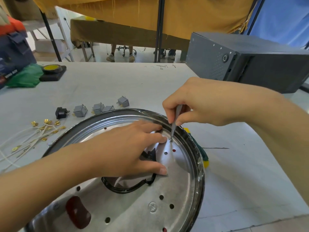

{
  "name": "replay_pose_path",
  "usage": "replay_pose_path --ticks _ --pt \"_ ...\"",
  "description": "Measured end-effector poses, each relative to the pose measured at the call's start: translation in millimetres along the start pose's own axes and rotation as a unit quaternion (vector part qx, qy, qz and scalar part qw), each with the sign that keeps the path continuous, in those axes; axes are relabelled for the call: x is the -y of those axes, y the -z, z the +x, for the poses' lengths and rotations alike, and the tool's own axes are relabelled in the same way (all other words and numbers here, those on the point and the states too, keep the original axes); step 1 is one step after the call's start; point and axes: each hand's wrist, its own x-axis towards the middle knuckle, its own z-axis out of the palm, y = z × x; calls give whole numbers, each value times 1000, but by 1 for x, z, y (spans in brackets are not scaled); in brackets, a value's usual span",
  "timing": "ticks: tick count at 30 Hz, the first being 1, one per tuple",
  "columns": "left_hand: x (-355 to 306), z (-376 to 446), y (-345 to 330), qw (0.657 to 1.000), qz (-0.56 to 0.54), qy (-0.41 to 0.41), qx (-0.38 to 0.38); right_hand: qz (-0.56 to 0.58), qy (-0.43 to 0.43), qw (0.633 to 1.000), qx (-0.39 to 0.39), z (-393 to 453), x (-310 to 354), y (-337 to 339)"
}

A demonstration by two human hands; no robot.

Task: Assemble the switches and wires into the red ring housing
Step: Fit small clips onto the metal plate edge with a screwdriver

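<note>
Right hand [192,104] pinching slim grey screwdriver [174,122] on small screw [170,139], left hand [133,148] flat, open, empty on round silver metal plate [175,190]; risks slipping off, dropping screw through nearby holes.

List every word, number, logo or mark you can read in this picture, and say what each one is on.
Box at the far left edge: white print, too blurred to read.
Table top: small handwritten marks near the far edge, too small to read.
Metal plate: a round embossed stamp, a symbol rather than legible text.
Grey switches and yellow tape roll: no text visible.
</note>
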Motion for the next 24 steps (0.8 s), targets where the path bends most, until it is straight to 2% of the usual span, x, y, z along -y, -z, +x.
replay_pose_path --ticks 11,18,24 --pt "1 -1 -2 1000 13 -8 5 -17 -41 999 9 7 6 1" --pt "0 -1 -2 1000 8 -5 10 -123 -57 991 -2 10 11 0" --pt "0 -1 -1 1000 12 -2 20 -102 -57 993 33 8 11 0"
